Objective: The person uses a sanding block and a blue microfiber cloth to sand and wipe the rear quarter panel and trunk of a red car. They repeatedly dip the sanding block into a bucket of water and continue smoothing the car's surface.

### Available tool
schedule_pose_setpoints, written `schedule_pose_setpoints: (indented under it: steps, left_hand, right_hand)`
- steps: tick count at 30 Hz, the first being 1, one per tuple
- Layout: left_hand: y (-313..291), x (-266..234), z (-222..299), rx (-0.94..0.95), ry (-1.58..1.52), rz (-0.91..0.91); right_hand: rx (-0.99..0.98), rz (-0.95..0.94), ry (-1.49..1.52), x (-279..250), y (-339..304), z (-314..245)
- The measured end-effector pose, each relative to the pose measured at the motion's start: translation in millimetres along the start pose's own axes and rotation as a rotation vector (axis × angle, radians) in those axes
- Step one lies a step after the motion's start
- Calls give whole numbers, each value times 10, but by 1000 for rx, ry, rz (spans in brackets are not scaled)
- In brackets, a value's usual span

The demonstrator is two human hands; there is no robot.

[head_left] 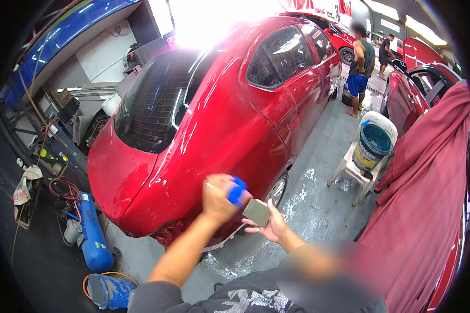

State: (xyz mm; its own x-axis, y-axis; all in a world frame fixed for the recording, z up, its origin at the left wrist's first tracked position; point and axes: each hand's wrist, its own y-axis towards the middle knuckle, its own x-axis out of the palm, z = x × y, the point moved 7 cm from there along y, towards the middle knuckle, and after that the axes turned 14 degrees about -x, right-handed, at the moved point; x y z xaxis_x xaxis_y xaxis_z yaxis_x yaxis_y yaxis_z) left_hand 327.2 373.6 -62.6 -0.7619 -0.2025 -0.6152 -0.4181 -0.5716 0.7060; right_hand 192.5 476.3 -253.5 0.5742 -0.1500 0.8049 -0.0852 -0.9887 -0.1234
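Note:
My left hand (218, 200) is closed around a bright blue object (237, 191), blurred and perhaps a sponge or folded cloth. Close beside it, my right hand (274, 225) holds a flat grey-green rectangular piece (257, 213), maybe sandpaper or a pad, by thumb and fingers, with its broad face showing. Both hands are raised in front of the rear corner of a red car (230, 133), and I cannot tell whether either touches it. White smears and dull patches mark the car's side. Below the hands, part of the rear wheel (279, 189) shows.
To the right, a dark bucket (373, 146) of liquid sits on a white plastic chair (350, 166). A dark red cloth (418, 193) drapes over something beside it. A blue tank (95, 235) and blue bucket (109, 291) stand left. The floor (310, 203) is wet. Two people stand farther back.

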Motion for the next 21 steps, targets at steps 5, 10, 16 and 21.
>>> schedule_pose_setpoints:
  steps: [5,10,16,21]
  left_hand:
    - [-639,825,948,-182,124,-401]
    - [547,-1045,1222,-414,-147,-191]
    - [-237,-5103,2437,347,545,788]
    - [-2852,-4016,1862,-102,57,203]
  right_hand:
    - [-28,46,246,-795,7,-248]
    - [35,356,-8,-2766,-874,-347]
    - [282,493,-963,-4191,-2135,-145]
    - [621,407,-1707,-5022,-3721,-559]
